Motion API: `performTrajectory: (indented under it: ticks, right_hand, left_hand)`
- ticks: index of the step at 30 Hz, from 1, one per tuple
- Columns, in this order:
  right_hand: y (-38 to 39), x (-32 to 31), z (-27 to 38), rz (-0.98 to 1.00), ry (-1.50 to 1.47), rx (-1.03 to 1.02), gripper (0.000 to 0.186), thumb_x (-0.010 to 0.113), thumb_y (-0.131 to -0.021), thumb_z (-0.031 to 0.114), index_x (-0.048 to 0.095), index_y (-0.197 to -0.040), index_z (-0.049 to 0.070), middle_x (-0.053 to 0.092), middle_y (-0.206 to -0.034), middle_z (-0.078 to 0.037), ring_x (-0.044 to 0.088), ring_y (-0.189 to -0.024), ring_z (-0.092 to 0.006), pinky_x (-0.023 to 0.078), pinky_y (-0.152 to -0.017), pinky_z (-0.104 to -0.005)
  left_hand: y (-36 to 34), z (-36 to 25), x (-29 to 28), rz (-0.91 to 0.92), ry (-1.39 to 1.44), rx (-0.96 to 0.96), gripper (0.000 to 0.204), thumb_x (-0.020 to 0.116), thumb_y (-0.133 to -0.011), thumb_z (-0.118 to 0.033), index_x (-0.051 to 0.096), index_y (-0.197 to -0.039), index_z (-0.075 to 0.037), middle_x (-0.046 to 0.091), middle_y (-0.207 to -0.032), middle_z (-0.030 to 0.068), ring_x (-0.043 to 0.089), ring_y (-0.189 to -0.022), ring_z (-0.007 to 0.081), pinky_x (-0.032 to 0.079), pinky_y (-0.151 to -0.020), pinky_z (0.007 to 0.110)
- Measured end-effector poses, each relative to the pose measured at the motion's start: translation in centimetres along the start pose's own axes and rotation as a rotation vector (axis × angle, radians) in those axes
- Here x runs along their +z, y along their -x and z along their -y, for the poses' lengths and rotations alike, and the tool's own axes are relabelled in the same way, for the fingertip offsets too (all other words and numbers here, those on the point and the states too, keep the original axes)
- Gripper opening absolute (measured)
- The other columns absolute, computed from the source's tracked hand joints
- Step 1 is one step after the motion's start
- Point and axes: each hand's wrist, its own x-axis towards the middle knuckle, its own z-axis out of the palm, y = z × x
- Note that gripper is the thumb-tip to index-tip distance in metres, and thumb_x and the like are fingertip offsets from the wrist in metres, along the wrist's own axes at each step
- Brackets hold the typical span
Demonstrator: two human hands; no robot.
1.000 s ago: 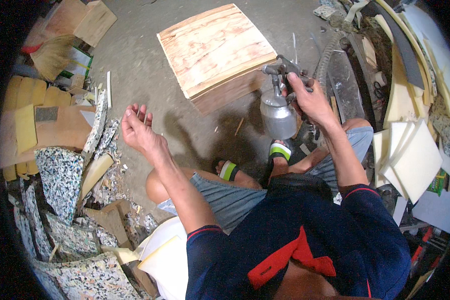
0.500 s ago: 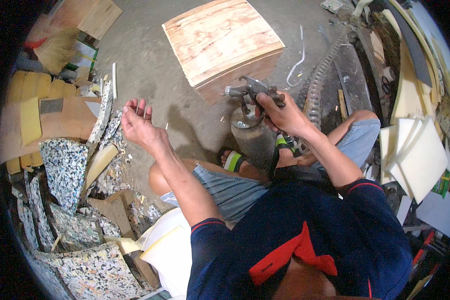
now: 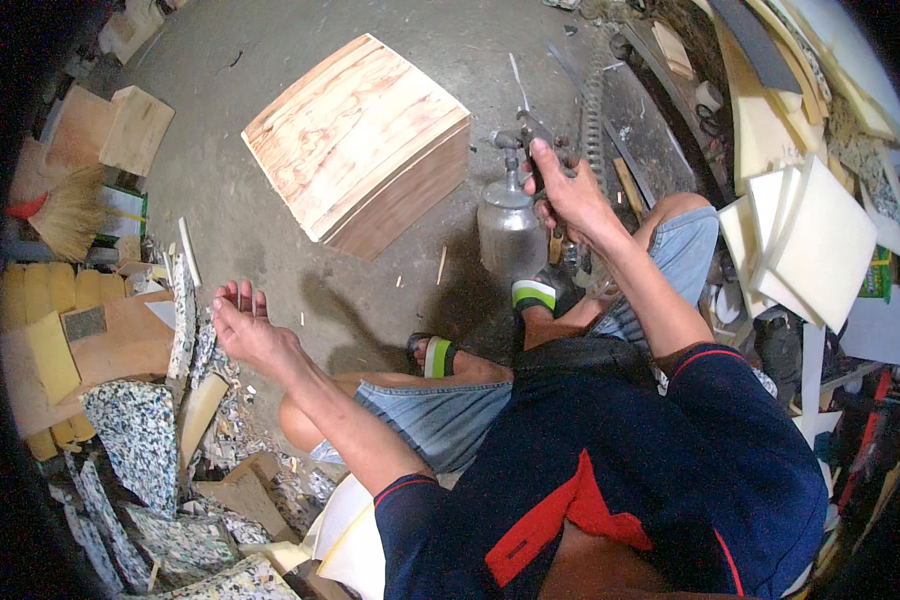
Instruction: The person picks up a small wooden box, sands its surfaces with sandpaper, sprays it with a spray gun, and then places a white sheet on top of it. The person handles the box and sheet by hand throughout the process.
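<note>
My right hand [image 3: 567, 195] is closed round a metal spray gun [image 3: 530, 130] with a dull silver cup [image 3: 510, 240] hanging below it and a coiled clear hose [image 3: 593, 120] behind. Just left of the gun, a pale plywood box [image 3: 355, 135] with streaky grain sits on the concrete floor [image 3: 220, 90]. My left hand [image 3: 245, 325] is held palm up, fingers half curled and apart, near the strips of foam at the left; I see nothing clearly held in it.
Speckled foam scraps [image 3: 130, 440] and cardboard [image 3: 120, 350] crowd the left, below a straw broom [image 3: 70, 215] and wooden boxes [image 3: 135, 135]. Cream foam sheets [image 3: 805, 240] pile up at the right beside a dark plank [image 3: 650, 120]. My sandalled feet [image 3: 535, 305] are beneath the gun.
The view has shifted, so the plywood box appears further left and more turned. My right hand has tilted the gun about and now holds it more upright. My left hand appears lower, fingers similarly curled.
</note>
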Motion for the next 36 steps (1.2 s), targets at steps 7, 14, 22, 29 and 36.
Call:
performTrajectory:
  ticks: [7, 14, 22, 29, 36]
  right_hand:
    - [0.0, -1.9, -0.9, -0.045, -0.159, 0.076, 0.056, 0.048, -0.095, 0.061, 0.06, -0.094, 0.006, 0.057, -0.074, 0.0, 0.045, -0.049, -0.0083, 0.036, -0.04, -0.0248]
    - [0.4, -2.2, -3.0, -0.022, -0.416, 0.265, 0.056, 0.048, -0.093, 0.063, 0.059, -0.1, 0.008, 0.061, -0.078, -0.001, 0.047, -0.05, -0.01, 0.037, -0.043, -0.0273]
    - [0.8, -3.3, -2.3, 0.097, -0.47, 0.174, 0.06, 0.042, -0.094, 0.065, 0.061, -0.103, 0.009, 0.063, -0.08, -0.002, 0.046, -0.05, -0.0088, 0.037, -0.044, -0.0252]
    - [-2.8, -1.1, -0.8, 0.107, -0.579, 0.159, 0.057, 0.045, -0.095, 0.063, 0.057, -0.093, 0.007, 0.054, -0.071, -0.002, 0.047, -0.05, -0.0118, 0.039, -0.045, -0.0275]
    - [-5.0, 0.1, -2.3, 0.041, -0.589, 0.241, 0.058, 0.046, -0.094, 0.064, 0.057, -0.092, 0.007, 0.054, -0.07, -0.002, 0.046, -0.049, -0.0122, 0.04, -0.044, -0.0282]
  left_hand:
    - [0.6, 8.6, -1.1, 0.174, -0.34, -0.32, 0.04, 0.065, -0.087, -0.014, 0.055, -0.122, 0.002, 0.066, -0.103, 0.0104, 0.064, -0.09, 0.0199, 0.05, -0.072, 0.032]
    - [1.8, 19.0, 1.6, 0.662, -1.113, 0.072, 0.056, 0.074, -0.079, -0.026, 0.057, -0.123, 0.005, 0.067, -0.111, 0.0242, 0.066, -0.101, 0.0332, 0.048, -0.09, 0.042]
    - [1.4, 18.5, 2.9, 0.634, -0.839, 0.28, 0.033, 0.071, -0.087, -0.024, 0.066, -0.103, 0.005, 0.07, -0.083, 0.0207, 0.067, -0.073, 0.029, 0.05, -0.07, 0.041]
    - [-0.4, 14.7, 6.3, 0.463, -0.919, 0.372, 0.049, 0.07, -0.085, -0.042, 0.068, -0.075, 0.006, 0.062, -0.061, 0.0221, 0.06, -0.057, 0.0318, 0.046, -0.06, 0.043]
    - [-4.9, 11.5, 10.2, 0.368, -0.969, 0.413, 0.057, 0.069, -0.081, -0.051, 0.071, -0.076, 0.006, 0.065, -0.065, 0.0245, 0.064, -0.062, 0.0354, 0.049, -0.064, 0.045]
